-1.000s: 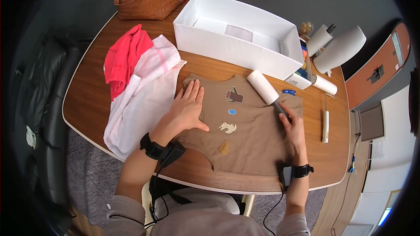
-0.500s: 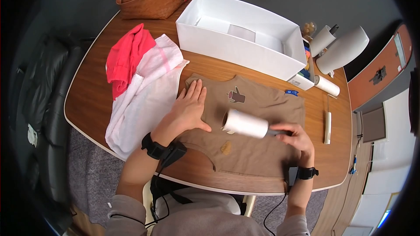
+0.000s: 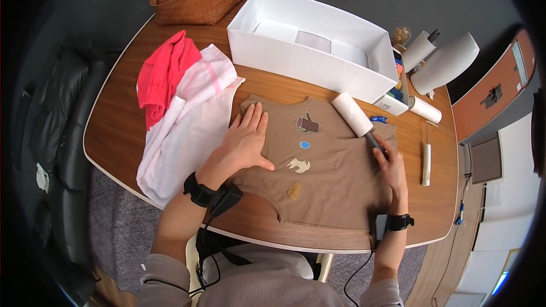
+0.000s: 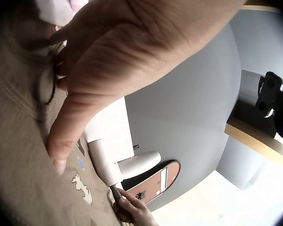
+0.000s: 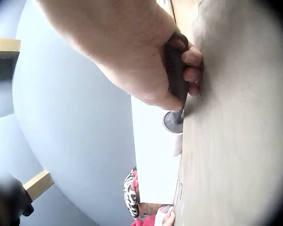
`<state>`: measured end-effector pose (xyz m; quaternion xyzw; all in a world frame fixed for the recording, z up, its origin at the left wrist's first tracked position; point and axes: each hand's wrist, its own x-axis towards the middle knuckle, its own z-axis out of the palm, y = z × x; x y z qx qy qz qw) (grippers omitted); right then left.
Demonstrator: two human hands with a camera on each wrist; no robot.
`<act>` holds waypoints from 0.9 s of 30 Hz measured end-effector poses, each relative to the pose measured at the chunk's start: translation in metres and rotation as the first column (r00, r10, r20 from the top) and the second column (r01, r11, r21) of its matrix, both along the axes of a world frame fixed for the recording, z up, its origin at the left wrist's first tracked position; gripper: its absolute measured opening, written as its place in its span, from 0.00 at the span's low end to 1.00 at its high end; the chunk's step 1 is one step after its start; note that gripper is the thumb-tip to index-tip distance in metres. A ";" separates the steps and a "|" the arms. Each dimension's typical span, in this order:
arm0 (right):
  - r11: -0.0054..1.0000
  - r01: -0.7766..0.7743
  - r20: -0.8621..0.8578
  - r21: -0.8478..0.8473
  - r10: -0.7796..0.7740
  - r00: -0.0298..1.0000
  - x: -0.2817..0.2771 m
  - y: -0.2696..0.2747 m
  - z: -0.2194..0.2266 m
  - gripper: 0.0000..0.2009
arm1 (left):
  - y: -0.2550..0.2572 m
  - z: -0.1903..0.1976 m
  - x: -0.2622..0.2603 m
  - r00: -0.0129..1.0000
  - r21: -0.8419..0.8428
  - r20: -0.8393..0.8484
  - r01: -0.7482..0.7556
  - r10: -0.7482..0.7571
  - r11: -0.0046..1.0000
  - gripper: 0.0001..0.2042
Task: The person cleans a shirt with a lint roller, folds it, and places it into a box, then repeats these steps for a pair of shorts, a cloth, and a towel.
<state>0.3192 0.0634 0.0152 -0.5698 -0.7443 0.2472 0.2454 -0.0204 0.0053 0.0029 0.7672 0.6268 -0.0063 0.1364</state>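
Observation:
A brown sleeveless shirt [image 3: 341, 187] with animal-like patches down its middle lies spread on the table. My left hand [image 3: 246, 143] rests on its left part with straight fingers and the thumb out to the side. In my right hand [image 3: 392, 165] is the dark handle [image 5: 177, 77] of a lint roller, fingers curled round it. The white roll of the lint roller [image 3: 352, 114] lies over the upper right of the shirt, near a blue tag [image 3: 379, 119]. Seen from the left wrist, the thumb [image 4: 61, 146] presses on the brown cloth.
A white towel-like cloth [image 3: 182, 136] and a red garment [image 3: 165, 74] lie at the left. Behind the shirt stands a long white box [image 3: 307, 71]. A woven basket [image 3: 196, 8] is at the back left. Another white roll [image 3: 425, 110] and a thin white roller [image 3: 426, 165] lie at the right.
The lint roller swept left across the shirt's middle, over the patches, then went back to the upper right. My left hand has stayed in place on the shirt.

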 end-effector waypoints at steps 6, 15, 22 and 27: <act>0.999 -0.021 -0.132 -0.034 0.017 0.991 0.008 0.000 0.004 0.15 | 0.000 0.000 -0.001 1.000 0.003 0.007 0.008 -0.008 1.000 0.55; 0.744 -0.408 -0.260 -0.529 0.316 0.913 0.024 -0.007 0.022 0.15 | -0.007 0.010 0.018 0.932 0.221 0.104 0.319 -0.347 0.922 0.49; 0.842 -0.184 -0.228 -0.508 0.074 0.971 0.042 0.001 0.020 0.15 | -0.015 0.002 0.033 0.880 0.023 0.201 0.434 -0.429 0.901 0.45; 0.964 0.032 -0.197 -0.264 -0.086 0.977 0.062 0.014 0.001 0.13 | -0.017 0.006 0.033 0.876 -0.007 0.187 0.454 -0.445 0.891 0.45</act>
